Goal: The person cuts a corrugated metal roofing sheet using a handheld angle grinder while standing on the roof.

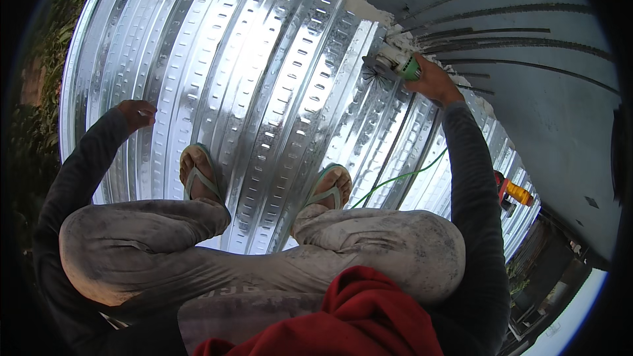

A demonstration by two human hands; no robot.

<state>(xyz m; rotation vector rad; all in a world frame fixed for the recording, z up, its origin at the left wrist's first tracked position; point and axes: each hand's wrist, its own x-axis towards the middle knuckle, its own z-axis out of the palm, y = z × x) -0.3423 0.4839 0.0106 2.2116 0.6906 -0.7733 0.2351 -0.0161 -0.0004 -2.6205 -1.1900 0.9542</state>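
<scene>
My right hand (432, 82) is wrapped round the green body of an angle grinder (409, 66). Its dark disc (379, 67) points left, just above the ribbed metal decking (264, 86) by the wall. Thin dark marks show on the sheet under the disc, too fine to make out. To the left, my left hand (137, 114) hovers over the decking, loosely curled and holding nothing, with a gap between thumb and fingers. My sandalled feet (200, 175) rest on the shiny sheets as I squat.
Several rebar rods (514, 43) stick out along the grey wall (554, 105) at the right. A green cord (402, 175) crosses the decking near my right foot. Farther right lies a red and orange tool (517, 192). Plants (39, 132) grow beyond the left edge.
</scene>
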